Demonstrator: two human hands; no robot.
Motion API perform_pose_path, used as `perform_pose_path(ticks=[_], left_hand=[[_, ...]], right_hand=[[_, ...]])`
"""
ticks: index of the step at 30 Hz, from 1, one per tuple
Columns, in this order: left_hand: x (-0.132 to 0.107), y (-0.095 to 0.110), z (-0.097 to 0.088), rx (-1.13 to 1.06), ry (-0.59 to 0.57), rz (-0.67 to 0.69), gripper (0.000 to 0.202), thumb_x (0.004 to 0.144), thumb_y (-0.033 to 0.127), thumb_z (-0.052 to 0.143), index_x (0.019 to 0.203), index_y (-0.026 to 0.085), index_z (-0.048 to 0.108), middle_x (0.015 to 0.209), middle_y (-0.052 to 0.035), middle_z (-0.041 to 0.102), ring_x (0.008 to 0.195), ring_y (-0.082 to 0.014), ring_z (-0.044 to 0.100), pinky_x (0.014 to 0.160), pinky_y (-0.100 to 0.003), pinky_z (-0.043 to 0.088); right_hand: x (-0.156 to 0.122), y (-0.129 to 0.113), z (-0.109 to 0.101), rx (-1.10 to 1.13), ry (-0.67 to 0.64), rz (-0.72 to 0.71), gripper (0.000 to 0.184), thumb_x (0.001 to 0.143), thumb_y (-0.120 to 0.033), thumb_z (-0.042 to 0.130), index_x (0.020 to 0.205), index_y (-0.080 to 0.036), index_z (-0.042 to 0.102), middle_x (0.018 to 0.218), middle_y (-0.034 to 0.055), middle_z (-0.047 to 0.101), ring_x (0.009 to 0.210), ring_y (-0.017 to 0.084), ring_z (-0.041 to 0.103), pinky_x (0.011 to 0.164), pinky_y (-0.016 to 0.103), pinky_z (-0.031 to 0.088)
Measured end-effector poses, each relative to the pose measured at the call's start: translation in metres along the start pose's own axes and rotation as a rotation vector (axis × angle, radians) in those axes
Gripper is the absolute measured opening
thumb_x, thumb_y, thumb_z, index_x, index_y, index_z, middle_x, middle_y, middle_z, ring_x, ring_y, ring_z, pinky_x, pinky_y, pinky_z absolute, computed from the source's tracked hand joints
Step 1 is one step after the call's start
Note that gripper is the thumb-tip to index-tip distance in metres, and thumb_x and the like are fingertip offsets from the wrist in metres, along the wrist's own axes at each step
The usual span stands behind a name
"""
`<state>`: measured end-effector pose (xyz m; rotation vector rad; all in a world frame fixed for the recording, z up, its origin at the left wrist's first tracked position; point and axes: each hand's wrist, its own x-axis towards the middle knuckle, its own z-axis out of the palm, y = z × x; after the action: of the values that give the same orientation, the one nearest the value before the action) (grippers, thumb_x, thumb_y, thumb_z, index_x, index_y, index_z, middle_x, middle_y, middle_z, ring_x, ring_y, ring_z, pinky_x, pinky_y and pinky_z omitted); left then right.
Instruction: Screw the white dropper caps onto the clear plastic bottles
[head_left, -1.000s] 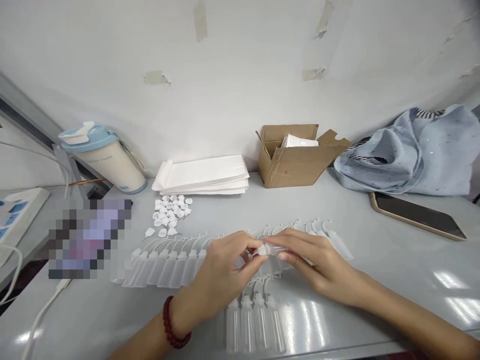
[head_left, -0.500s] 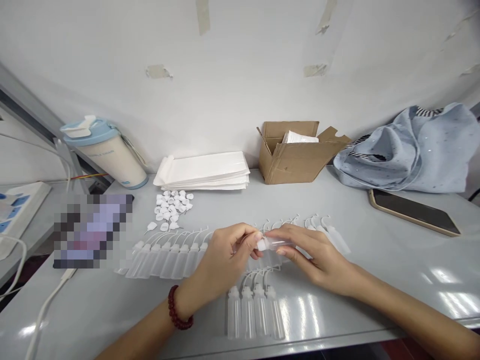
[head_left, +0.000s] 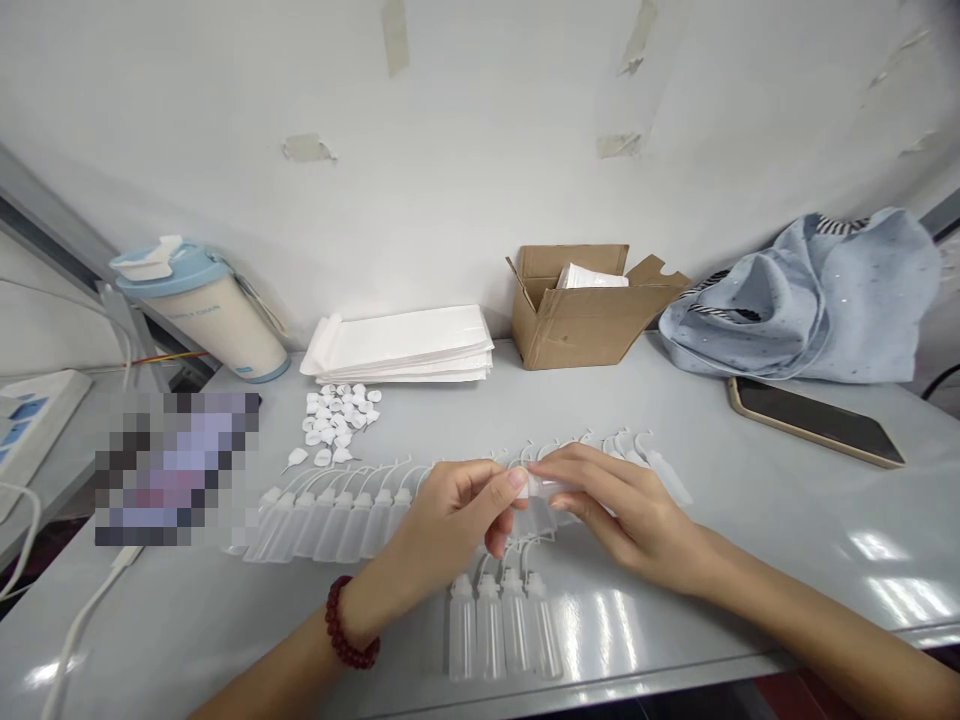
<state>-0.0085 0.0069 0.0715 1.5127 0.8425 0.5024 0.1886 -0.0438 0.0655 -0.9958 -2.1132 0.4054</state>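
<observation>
Above the worktop (head_left: pixel 757 540), the left hand (head_left: pixel 442 540) and right hand (head_left: pixel 630 510) pinch a light, slippery plastic bottle (head_left: pixel 547 487) (soft, so hold its middle).

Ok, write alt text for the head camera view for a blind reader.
The left hand and right hand hold a translucent plastic dropper bottle above rows of matching bottles with curved nozzles on a grey table. White plastic pieces, stacked white pouches and a cardboard box lie beyond.

The left hand (head_left: pixel 442 530) and right hand (head_left: pixel 626 510) are ungloved, and both forearms (head_left: pixel 817 625) are uncovered, with no sleeve in view. The left wrist carries a single-strand bracelet of round, dark red beads (head_left: pixel 349 622).
</observation>
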Motion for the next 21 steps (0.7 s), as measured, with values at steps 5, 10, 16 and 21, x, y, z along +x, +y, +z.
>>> perform_pose_path(ticks=[5, 10, 16, 21], left_hand=[[0.0008, 0.0008, -0.0032, -0.04, -0.057, -0.059, 0.044, 0.088, 0.051, 0.048, 0.06, 0.018, 0.057, 0.047, 0.0028, 0.051, 0.044, -0.0104, 0.05, 0.05, -0.025, 0.043], [-0.0021, 0.0017, -0.0038, 0.153, 0.014, 0.06, 0.03, 0.087, 0.039, 0.055, 0.065, 0.018, 0.058, 0.054, 0.0031, 0.055, 0.051, -0.0105, 0.051, 0.051, -0.023, 0.041], [-0.004, -0.0015, -0.0018, 0.469, 0.151, 0.373, 0.008, 0.085, 0.026, 0.06, 0.082, 0.02, 0.063, 0.069, 0.0013, 0.06, 0.061, -0.0117, 0.052, 0.057, -0.024, 0.042], [-0.004, -0.0005, -0.0004, 0.337, 0.179, 0.339, 0.005, 0.081, 0.024, 0.065, 0.085, 0.02, 0.066, 0.072, 0.0007, 0.064, 0.066, -0.0127, 0.057, 0.061, -0.024, 0.048]], right_hand=[[0.0012, -0.0005, -0.0005, -0.036, 0.0, -0.031, 0.03, 0.095, -0.014, 0.041, 0.122, -0.019, 0.053, 0.096, 0.0094, 0.064, 0.082, 0.017, 0.063, 0.067, 0.03, 0.055], [-0.0018, -0.0001, -0.0015, -0.071, -0.062, 0.016, 0.027, 0.098, -0.019, 0.036, 0.12, -0.017, 0.053, 0.085, 0.0082, 0.062, 0.07, 0.016, 0.059, 0.059, 0.029, 0.052], [-0.0012, 0.0005, -0.0012, -0.017, -0.101, 0.095, 0.028, 0.099, -0.022, 0.035, 0.119, -0.018, 0.053, 0.091, 0.0094, 0.066, 0.077, 0.018, 0.064, 0.063, 0.031, 0.053], [0.0014, -0.0015, -0.0039, 0.012, -0.085, 0.125, 0.028, 0.098, -0.021, 0.037, 0.12, -0.019, 0.054, 0.095, 0.0092, 0.067, 0.082, 0.018, 0.065, 0.068, 0.031, 0.053]])
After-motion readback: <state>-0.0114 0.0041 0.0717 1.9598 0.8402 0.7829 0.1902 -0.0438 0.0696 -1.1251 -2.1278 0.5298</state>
